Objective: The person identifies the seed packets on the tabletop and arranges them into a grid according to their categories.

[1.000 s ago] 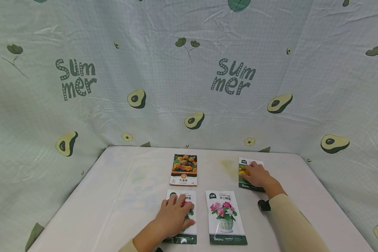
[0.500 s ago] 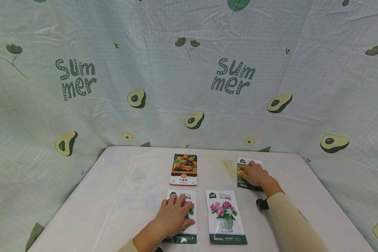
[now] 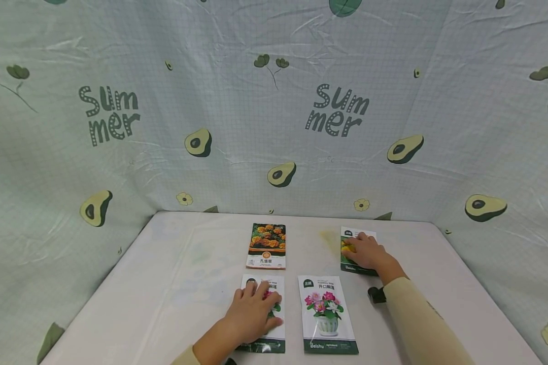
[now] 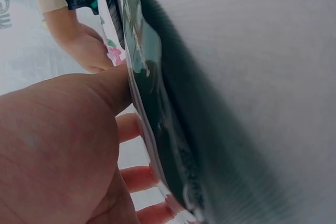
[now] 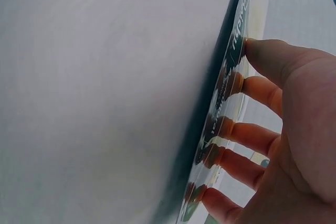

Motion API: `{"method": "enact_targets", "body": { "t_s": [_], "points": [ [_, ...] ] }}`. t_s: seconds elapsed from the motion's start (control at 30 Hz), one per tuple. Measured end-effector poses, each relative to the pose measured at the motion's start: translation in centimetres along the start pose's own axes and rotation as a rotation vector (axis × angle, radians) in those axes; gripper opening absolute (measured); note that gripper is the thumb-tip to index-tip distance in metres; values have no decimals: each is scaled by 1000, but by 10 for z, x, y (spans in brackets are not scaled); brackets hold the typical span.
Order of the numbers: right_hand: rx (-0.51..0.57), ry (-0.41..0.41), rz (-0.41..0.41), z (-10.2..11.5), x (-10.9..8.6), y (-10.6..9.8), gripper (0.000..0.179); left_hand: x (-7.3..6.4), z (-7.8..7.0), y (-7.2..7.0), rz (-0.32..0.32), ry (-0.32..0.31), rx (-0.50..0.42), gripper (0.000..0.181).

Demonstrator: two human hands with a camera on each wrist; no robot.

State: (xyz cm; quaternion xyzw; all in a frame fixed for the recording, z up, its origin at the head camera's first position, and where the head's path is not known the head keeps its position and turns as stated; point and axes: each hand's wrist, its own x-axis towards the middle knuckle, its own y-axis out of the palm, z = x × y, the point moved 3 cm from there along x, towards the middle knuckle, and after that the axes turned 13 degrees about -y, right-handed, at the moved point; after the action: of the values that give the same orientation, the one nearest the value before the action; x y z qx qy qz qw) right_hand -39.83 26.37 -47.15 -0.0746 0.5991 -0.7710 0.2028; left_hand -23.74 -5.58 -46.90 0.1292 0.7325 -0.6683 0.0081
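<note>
My left hand [image 3: 251,313] rests spread on a seed packet [image 3: 266,347] at the near middle of the table, hiding much of its pink flower picture. In the left wrist view the thumb and fingertips touch the face of this packet [image 4: 149,114]. Farther back on the right, my right hand [image 3: 369,252] lies over a seed packet with yellow flowers [image 3: 360,268]. The right wrist view shows the fingertips of that hand [image 5: 310,124] pressing on the packet's face [image 5: 234,43], which lies flat against the table.
Between the hands lies a seed packet with pink flowers in a striped pot [image 3: 328,314]. Behind the left hand is an orange marigold packet [image 3: 267,246]. A printed avocado cloth [image 3: 237,111] stands behind the white table [image 3: 182,263].
My right hand has slid the yellow-flower seed packet slightly to the left across the table. My left hand and the other packets have stayed in place.
</note>
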Motion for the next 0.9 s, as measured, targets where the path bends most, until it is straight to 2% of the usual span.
{"method": "enact_targets", "body": {
  "t_s": [0.33,0.9],
  "points": [
    [-2,-10,-6,3,5,2,56,1,-1,1,12,-3,-10,51],
    [-11,-40,-9,16,8,1,55,-1,0,-1,-8,5,0,51]
  ]
}}
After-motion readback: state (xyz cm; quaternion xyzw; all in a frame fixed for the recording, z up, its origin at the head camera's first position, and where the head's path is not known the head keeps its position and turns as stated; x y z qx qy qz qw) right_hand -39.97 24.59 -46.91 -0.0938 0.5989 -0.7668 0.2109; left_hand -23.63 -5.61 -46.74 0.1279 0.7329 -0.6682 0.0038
